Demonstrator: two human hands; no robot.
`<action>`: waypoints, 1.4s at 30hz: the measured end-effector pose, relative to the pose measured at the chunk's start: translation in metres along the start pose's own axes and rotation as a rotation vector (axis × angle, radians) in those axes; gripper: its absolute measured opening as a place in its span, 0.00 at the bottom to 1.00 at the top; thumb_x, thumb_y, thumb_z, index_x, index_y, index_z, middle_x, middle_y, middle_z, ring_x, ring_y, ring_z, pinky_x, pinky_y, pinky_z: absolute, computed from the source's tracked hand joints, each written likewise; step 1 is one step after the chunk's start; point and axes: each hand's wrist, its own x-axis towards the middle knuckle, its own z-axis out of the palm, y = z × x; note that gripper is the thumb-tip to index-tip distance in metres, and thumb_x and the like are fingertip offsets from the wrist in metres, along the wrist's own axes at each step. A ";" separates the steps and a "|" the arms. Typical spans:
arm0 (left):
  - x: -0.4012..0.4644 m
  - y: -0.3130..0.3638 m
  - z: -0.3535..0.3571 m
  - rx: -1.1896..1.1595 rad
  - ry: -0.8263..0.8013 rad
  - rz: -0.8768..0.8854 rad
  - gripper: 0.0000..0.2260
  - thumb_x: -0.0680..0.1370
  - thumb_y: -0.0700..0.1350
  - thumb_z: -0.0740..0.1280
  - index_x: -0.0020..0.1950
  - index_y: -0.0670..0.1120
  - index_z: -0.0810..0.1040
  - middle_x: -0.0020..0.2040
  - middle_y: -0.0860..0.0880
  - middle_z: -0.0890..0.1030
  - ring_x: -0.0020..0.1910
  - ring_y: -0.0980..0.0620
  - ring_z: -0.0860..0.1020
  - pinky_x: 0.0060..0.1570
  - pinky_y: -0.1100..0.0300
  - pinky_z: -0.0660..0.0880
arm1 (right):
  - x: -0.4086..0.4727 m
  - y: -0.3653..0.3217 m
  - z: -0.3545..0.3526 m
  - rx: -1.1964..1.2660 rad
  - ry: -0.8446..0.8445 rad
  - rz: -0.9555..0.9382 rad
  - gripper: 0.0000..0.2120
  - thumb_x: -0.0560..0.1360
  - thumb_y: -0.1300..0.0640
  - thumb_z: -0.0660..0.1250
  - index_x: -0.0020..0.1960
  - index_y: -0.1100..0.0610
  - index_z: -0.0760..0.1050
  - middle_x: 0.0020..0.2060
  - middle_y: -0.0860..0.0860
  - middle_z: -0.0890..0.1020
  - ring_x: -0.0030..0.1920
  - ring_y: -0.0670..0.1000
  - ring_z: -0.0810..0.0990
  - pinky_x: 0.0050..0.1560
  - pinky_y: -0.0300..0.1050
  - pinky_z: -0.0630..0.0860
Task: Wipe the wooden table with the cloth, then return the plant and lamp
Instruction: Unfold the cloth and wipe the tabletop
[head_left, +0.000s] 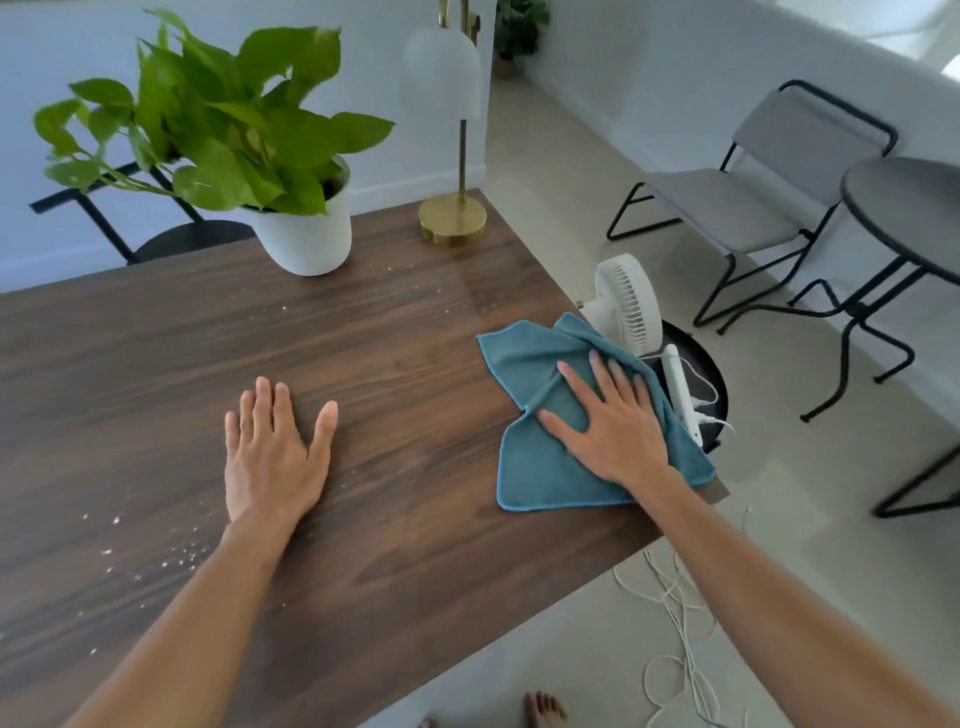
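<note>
The fingers (597, 384) of the right hand (608, 421) are spread flat and pressed down on a blue cloth (535, 410), palm down, gripping nothing. The cloth lies crumpled at the right edge of the wooden table (363, 374), with its far corner hanging slightly past that edge. The left hand (275, 447) rests palm down on bare wood well to the left of the cloth, its four fingers close together and the thumb held out to the side; it holds nothing.

Pale crumbs (171, 558) are scattered on the table to the left of the left forearm, and a few more lie farther back, near the plant (208, 135). The plant, leafy and green in a white pot (306, 239), stands at the far side of the table. To the right of the pot, at the far right corner of the table, stands the lamp (452, 156) with a round brass base and a white shade.

Just beyond the cloth, off the table's right edge, a white fan (626, 301) sits on a dark round stool. A loose white cord (675, 613) lies on the floor below that edge.
</note>
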 end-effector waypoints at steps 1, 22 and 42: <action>0.000 0.001 0.000 0.000 0.008 0.001 0.40 0.79 0.69 0.40 0.80 0.41 0.53 0.82 0.44 0.51 0.81 0.46 0.49 0.78 0.50 0.43 | 0.013 -0.004 -0.001 0.007 -0.013 0.036 0.39 0.72 0.22 0.42 0.80 0.36 0.45 0.82 0.49 0.47 0.81 0.52 0.45 0.79 0.58 0.43; -0.002 0.001 -0.001 -0.019 -0.003 -0.026 0.38 0.80 0.67 0.38 0.81 0.42 0.53 0.82 0.45 0.50 0.81 0.46 0.48 0.79 0.49 0.43 | -0.044 0.034 -0.002 0.051 0.017 0.056 0.39 0.72 0.21 0.43 0.79 0.35 0.45 0.82 0.47 0.47 0.81 0.51 0.47 0.80 0.57 0.43; 0.010 0.004 -0.006 -0.082 0.174 -0.050 0.33 0.81 0.63 0.45 0.69 0.42 0.75 0.73 0.41 0.71 0.72 0.40 0.68 0.71 0.43 0.62 | -0.013 -0.161 0.015 0.086 -0.055 -0.310 0.40 0.73 0.23 0.43 0.81 0.39 0.46 0.82 0.51 0.44 0.81 0.55 0.39 0.78 0.61 0.39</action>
